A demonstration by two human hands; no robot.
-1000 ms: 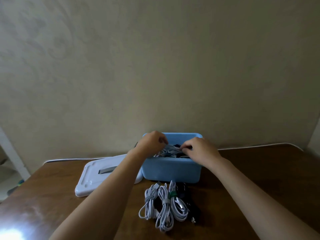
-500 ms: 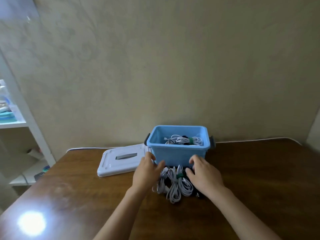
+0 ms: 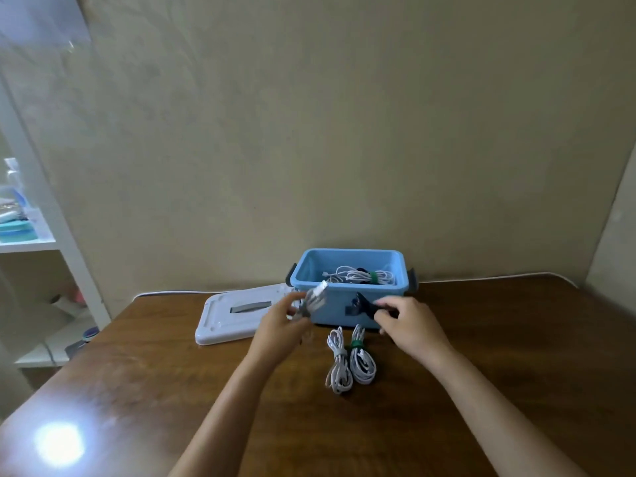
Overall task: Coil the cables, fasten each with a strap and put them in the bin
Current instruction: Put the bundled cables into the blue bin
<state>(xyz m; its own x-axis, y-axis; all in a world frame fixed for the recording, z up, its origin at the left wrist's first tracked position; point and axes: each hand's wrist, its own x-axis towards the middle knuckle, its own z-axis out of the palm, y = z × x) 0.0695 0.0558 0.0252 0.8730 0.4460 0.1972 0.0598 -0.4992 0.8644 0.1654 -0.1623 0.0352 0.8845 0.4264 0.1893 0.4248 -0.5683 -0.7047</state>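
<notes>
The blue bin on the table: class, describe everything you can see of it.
The blue bin looks like plastic: rectangular, upright, lid off, with a dark latch on each short side. It stands on the wooden table near the wall. Inside lie coiled white cables, one with a green strap. A white lid lies on its left. Both hands hold cables in front of it.

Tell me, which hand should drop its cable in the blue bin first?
Probably the right hand. It holds the black cable directly before the bin, while the left hand holds the white cable off beside the bin's left corner, nearer the lid.
</notes>
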